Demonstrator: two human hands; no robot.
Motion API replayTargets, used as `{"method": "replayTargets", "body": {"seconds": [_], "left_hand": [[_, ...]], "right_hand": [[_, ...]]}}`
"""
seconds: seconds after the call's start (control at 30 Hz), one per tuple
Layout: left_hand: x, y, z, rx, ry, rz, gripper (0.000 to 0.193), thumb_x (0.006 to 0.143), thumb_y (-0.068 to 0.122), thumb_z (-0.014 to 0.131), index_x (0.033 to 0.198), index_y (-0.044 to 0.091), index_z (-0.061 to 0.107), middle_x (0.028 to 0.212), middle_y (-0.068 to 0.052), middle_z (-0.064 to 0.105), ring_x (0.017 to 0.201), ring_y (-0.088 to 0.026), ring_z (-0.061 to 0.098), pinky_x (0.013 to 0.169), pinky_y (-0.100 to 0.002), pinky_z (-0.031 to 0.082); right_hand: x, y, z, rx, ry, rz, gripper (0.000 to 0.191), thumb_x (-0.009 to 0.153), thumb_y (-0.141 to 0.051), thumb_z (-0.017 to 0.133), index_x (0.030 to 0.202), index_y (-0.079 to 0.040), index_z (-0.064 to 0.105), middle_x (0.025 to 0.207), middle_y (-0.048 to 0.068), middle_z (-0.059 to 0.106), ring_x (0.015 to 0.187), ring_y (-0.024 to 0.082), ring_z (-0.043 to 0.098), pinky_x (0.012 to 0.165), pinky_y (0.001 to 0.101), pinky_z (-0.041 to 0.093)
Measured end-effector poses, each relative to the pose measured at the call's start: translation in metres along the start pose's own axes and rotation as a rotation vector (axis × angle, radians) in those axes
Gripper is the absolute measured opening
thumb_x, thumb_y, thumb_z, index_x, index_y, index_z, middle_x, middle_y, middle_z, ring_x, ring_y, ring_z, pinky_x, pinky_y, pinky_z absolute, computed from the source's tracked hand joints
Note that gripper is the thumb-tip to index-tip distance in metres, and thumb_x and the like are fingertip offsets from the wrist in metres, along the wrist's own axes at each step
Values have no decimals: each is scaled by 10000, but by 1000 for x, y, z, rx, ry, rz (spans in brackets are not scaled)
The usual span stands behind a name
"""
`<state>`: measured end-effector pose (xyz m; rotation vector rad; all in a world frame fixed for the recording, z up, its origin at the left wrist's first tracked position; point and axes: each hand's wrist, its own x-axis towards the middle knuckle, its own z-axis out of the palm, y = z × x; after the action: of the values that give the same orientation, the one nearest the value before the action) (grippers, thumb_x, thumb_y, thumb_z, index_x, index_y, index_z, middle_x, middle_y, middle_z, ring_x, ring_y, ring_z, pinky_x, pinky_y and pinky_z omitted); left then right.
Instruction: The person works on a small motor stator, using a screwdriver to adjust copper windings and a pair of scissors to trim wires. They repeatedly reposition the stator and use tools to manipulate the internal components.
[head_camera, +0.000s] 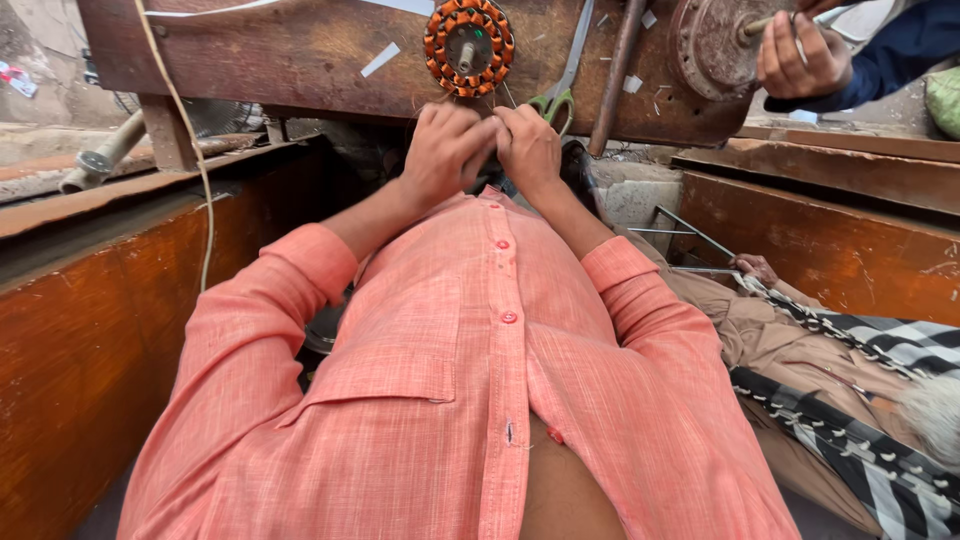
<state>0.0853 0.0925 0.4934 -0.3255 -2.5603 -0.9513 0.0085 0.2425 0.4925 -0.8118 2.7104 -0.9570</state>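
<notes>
the wearer's salmon-pink buttoned shirt filled most of the view, its sleeves running up to two hands that met just below the edge of a worn wooden workbench. a brown wooden panel flanked the body on the left, and a similar wooden wall stood on the right. beside the wearer, at lower right, sat another person in tan clothing with a black-and-white checked cloth across the lap. on the bench lay a rusty round motor housing, which a co-worker's hand in a dark blue sleeve gripped at its shaft. the left hand and the right hand were pressed knuckle to knuckle, fingers curled inward around a small dark object held between them, close to the chest; what it was could not be told, since the fingers hid nearly all of it. just above the hands, on the bench, rested a ring-shaped stator wound with orange copper coils. green-handled scissors lay beside it, touching the bench edge near the right hand.
</notes>
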Motion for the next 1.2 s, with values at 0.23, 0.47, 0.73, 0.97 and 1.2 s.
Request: {"method": "replayTargets", "body": {"seconds": [0.23, 0.47, 0.73, 0.97, 1.2], "left_hand": [[30, -27, 16, 66, -133, -17, 226, 889, 69, 671, 1110, 102, 704, 996, -60, 635, 985, -255, 609, 836, -401, 429], [29, -27, 16, 49, -141, 6, 219, 873, 49, 681, 1080, 117, 705, 997, -40, 642, 987, -249, 615, 834, -388, 424], [27, -27, 24, 41, -143, 50, 273, 934, 79, 702, 1207, 88, 687, 996, -63, 619, 955, -261, 595, 851, -411, 425], [7, -25, 28, 35, -308, 253, 337, 854, 70, 646, 1187, 20, 671, 1040, -91, 626, 974, -260, 612, 893, -396, 452], [-6, -13, 17, -91, -280, 328, 396, 887, 74, 641, 1268, -33, 627, 1180, -147, 637, 1043, -285, 610, 935, -396, 467]], "right_hand": [[5, -5, -3, 205, 84, 134, 155, 949, -154, 675, 1023, -41, 750, 892, 172, 718, 812, 366, 700, 737, 449, 550], [1, -10, -1, 210, 133, 56, 151, 940, -149, 715, 966, -8, 764, 889, 188, 743, 801, 295, 719, 737, 386, 561], [10, -7, -25, 663, 110, 365, 208, 945, -200, 714, 949, 2, 766, 835, 135, 788, 759, 153, 718, 697, 310, 579], [16, -15, -43, 301, 100, 296, 246, 944, -288, 726, 977, -57, 802, 831, 111, 754, 740, 191, 717, 679, 338, 549], [24, -14, -34, 551, -173, 433, 249, 874, -281, 733, 965, -60, 801, 765, 142, 765, 721, 282, 744, 677, 366, 570]]}}
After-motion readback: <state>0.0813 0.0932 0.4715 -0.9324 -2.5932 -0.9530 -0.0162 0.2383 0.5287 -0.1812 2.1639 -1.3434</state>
